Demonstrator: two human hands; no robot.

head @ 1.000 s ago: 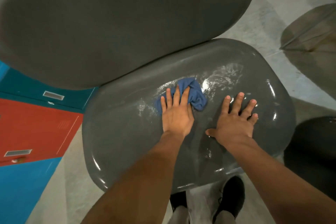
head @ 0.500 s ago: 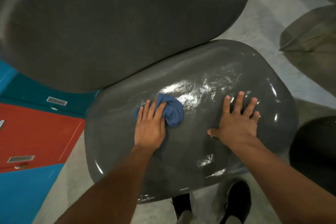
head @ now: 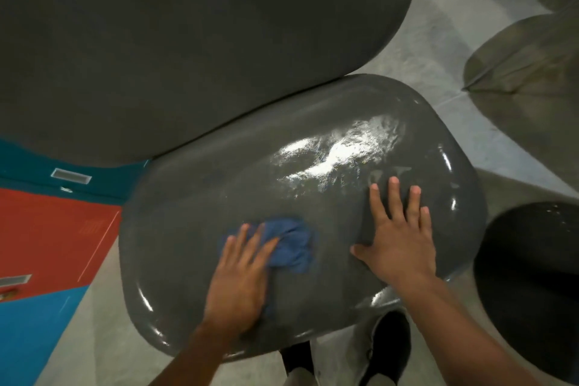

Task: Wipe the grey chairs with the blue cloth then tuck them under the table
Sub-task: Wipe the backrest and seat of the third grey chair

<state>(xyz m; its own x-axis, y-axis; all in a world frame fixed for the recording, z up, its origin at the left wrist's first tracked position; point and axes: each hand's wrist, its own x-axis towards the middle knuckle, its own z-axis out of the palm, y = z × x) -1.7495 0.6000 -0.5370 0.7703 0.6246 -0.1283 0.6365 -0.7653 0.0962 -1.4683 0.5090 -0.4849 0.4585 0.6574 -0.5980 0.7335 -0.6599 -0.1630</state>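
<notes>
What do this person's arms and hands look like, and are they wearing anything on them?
Both are bare. The left hand and right hand have no gloves, rings, watch or bracelets in view, and the forearms show no sleeves up to the picture's edge. The fingernails are short. Below, dark shoes show on the feet.

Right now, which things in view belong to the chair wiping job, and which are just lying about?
Part of the job:
grey chair seat
grey chair back
blue cloth, pressed under the left hand
right hand, flat on the seat

Just around:
black seat at right
red and blue lockers
black shoes
</notes>
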